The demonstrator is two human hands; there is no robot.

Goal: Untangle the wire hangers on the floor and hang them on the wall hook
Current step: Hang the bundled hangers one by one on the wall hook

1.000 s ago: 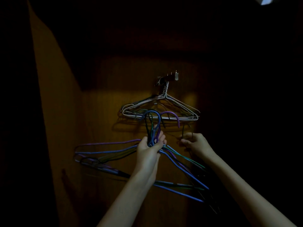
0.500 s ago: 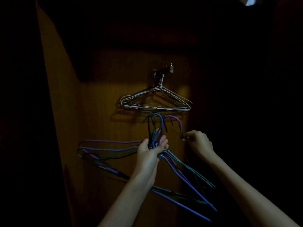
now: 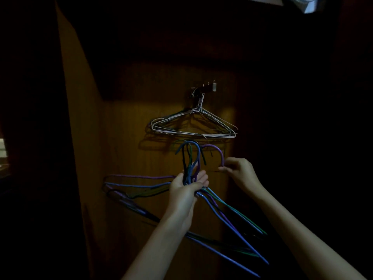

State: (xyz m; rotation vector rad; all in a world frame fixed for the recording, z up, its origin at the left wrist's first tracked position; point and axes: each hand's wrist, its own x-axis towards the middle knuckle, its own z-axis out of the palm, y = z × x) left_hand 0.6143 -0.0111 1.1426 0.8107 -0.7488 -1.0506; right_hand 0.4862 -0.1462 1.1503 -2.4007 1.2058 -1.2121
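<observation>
My left hand grips a bundle of several blue, purple and green wire hangers by their necks, hooks pointing up. My right hand pinches the lower end of one purple hook that stands apart to the right of the bundle. Above them, several white wire hangers hang from the wall hook on the wooden panel. The room is very dim.
A wooden wall panel sits behind the hangers, with a side panel angling off to the left. Both flanks are in deep shadow. Something pale shows at the top right edge.
The bundle of coloured hangers has dropped a little below the white ones. My right hand has shifted up onto the purple hook's lower end.
</observation>
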